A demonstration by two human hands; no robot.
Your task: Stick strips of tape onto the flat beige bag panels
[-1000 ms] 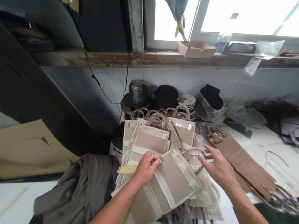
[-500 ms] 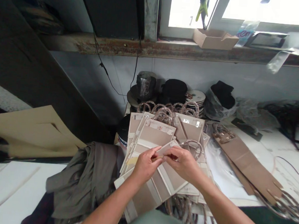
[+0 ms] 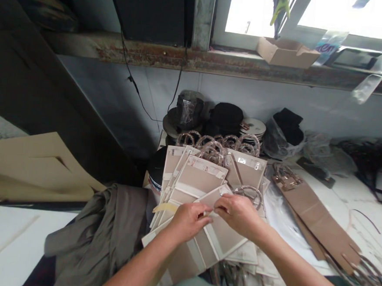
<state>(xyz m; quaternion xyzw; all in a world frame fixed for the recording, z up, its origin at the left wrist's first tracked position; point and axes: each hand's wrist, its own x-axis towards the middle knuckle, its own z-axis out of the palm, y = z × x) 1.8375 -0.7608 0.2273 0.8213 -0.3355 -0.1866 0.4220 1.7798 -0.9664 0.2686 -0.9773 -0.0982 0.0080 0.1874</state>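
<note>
A heap of flat beige bag panels [image 3: 197,178] with pale strips and clear ring handles [image 3: 217,143] lies on the white table in front of me. My left hand [image 3: 188,220] rests closed on the topmost panel [image 3: 219,232], fingers pinching near its pale strip. My right hand [image 3: 238,214] meets it from the right, fingers pinched at the same spot on that panel's upper edge. A ring handle [image 3: 249,193] shows just beyond my right hand.
A grey-brown cloth [image 3: 102,237] is bunched at the left of the heap. Brown card strips with rings [image 3: 316,221] lie to the right. Black rolls and wrapped spools [image 3: 212,116] stand against the wall. A small cardboard box [image 3: 287,51] sits on the window ledge.
My right hand came in from the right side of the heap and joined the left on the top panel. Since then both hands have stayed pinched there, shifting only slightly.
</note>
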